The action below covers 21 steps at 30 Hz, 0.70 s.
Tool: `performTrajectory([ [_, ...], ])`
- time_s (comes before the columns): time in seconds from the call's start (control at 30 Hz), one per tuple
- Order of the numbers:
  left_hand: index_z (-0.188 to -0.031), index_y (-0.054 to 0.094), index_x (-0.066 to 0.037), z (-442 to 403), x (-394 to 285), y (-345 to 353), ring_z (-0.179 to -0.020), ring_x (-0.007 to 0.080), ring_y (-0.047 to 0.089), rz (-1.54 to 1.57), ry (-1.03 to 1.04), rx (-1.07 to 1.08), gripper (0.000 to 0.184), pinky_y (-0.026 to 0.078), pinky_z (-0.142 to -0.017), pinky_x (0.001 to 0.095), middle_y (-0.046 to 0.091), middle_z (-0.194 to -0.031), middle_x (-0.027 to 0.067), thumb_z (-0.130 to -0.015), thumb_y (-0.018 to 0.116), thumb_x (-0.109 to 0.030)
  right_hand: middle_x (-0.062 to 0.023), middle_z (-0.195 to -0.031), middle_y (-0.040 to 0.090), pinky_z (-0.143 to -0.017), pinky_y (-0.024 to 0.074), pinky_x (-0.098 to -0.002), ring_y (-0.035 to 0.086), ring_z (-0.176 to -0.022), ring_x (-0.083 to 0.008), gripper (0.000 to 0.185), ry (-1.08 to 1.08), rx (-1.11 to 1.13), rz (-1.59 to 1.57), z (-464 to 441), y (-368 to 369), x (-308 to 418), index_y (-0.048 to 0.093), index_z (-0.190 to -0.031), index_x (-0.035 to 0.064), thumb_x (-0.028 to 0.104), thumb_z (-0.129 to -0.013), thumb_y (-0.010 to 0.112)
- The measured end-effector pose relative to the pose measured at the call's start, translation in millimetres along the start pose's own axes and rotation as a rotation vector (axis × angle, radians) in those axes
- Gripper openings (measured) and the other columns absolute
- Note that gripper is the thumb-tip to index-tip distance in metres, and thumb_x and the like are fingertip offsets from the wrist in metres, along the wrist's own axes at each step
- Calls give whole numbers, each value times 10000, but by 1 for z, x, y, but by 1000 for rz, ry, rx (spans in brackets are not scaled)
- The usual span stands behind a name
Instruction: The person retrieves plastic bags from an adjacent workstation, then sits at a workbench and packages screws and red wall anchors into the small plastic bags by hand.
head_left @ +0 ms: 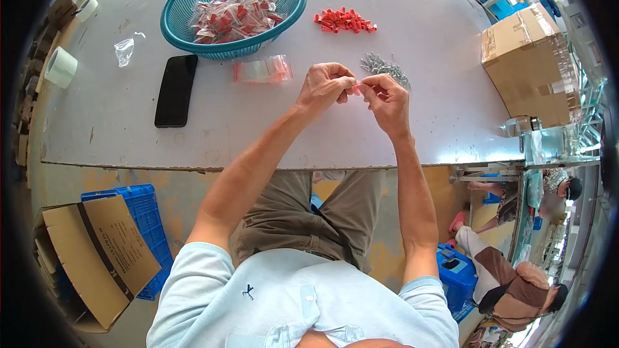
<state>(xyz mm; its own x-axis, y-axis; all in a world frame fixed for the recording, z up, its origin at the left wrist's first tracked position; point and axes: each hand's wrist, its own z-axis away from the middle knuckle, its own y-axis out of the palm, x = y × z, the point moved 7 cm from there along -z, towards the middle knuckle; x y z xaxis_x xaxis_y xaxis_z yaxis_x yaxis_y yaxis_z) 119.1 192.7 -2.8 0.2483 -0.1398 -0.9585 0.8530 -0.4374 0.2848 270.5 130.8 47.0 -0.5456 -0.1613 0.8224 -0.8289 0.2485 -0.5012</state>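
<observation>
Both my hands meet above the table, pinching a small clear bag with red on it [354, 91] between them. My left hand [325, 85] has its fingers closed on the bag's left side, and my right hand [385, 98] pinches its right side. What is inside the bag is too small to tell. Just behind my right hand lies a pile of grey metal screws [385, 68]. Farther back is a heap of red plastic pieces [345, 20]. A stack of flat clear bags with red edges [262, 69] lies left of my left hand.
A teal basket [169, 20] of filled bags stands at the back left. A black phone [175, 91], tape rolls [60, 67] and a plastic scrap [124, 51] lie left. At right are a cardboard box [532, 67] and a glass bottle [521, 126]. Other people [525, 290] sit beyond the right side.
</observation>
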Motion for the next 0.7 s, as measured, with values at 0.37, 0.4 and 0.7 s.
performTrajectory([
  [0.37,-1021,742,-5,3,-11,4,-870,130,705,-247,149,7,208,564,-774,283,755,-913,85,-980,702,-206,-18,-781,709,-598,503,-243,632,-661,-74,140,140,-78,-68,17,1,-32,757,-1005,6,140,-987,724],
  [0.4,-1032,740,0,6,-12,9,-880,145,720,-270,153,58,189,574,-793,299,759,-927,91,-974,703,-177,-19,-781,711,-599,505,-244,631,-658,-75,143,132,-91,-124,16,0,-30,757,-1003,4,142,-989,721],
  [0.7,-1015,730,20,3,-9,9,-856,156,738,-209,103,96,140,585,-797,309,751,-903,92,-933,715,-93,-27,-802,726,-577,512,-235,661,-675,-72,130,190,-69,-314,22,-4,-25,727,-1036,-5,113,-995,691],
])
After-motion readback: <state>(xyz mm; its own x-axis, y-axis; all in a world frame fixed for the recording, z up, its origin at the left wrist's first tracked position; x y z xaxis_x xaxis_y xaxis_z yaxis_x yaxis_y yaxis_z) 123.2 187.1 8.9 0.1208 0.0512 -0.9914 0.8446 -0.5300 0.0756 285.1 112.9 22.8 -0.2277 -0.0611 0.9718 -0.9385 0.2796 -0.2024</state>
